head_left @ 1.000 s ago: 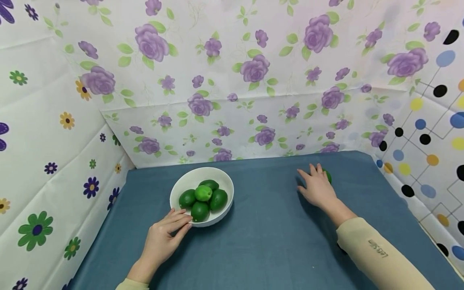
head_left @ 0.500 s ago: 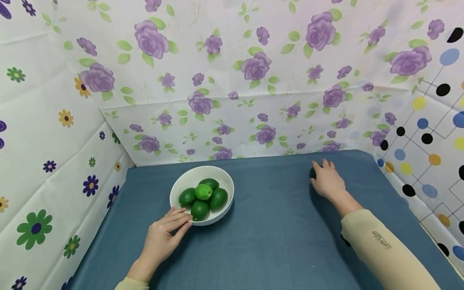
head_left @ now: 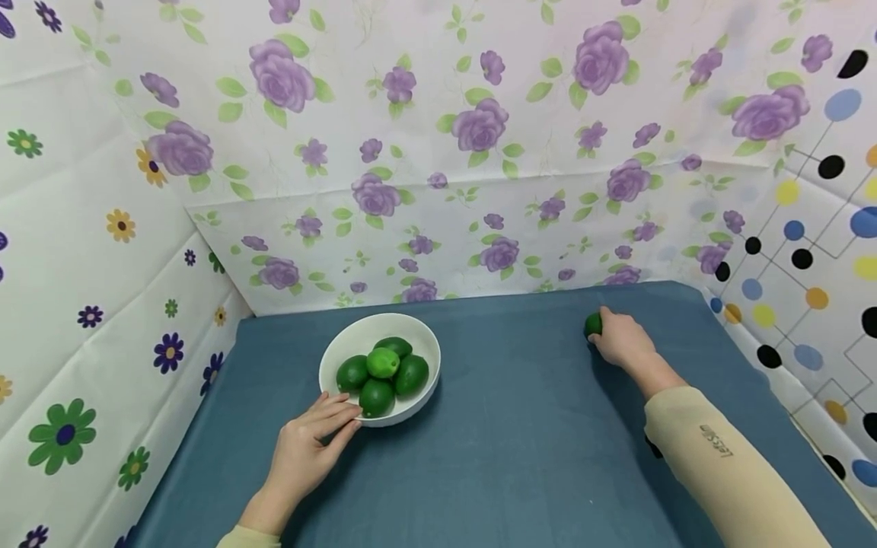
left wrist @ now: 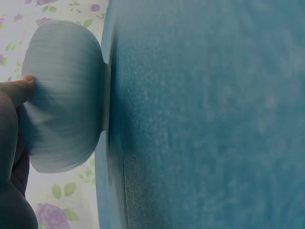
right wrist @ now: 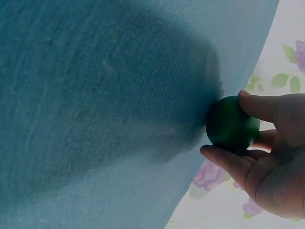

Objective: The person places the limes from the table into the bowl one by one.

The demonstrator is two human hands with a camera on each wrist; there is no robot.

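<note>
A white bowl (head_left: 427,350) stands on the left part of the blue cloth, with several green limes (head_left: 412,375) heaped in it, the top one brighter. My left hand (head_left: 304,449) holds the bowl's near-left rim, its thumb against the outer wall and fingertips over the edge. In the left wrist view, the bowl (left wrist: 66,100) sits upright on its foot. Far to the right, my right hand (head_left: 626,344) grips a single dark green lime (head_left: 593,325). The right wrist view shows this lime (right wrist: 231,125) between thumb and fingers, close to the cloth.
Blue cloth (head_left: 507,426) covers the table. A floral sheet (head_left: 438,137) hangs at the back, with a flower-patterned sheet (head_left: 82,251) on the left and a dotted one (head_left: 815,251) on the right.
My right hand has moved slightly right, and its fingers have gone from spread over the lime to closed round it. The left hand and bowl have stayed in place.
</note>
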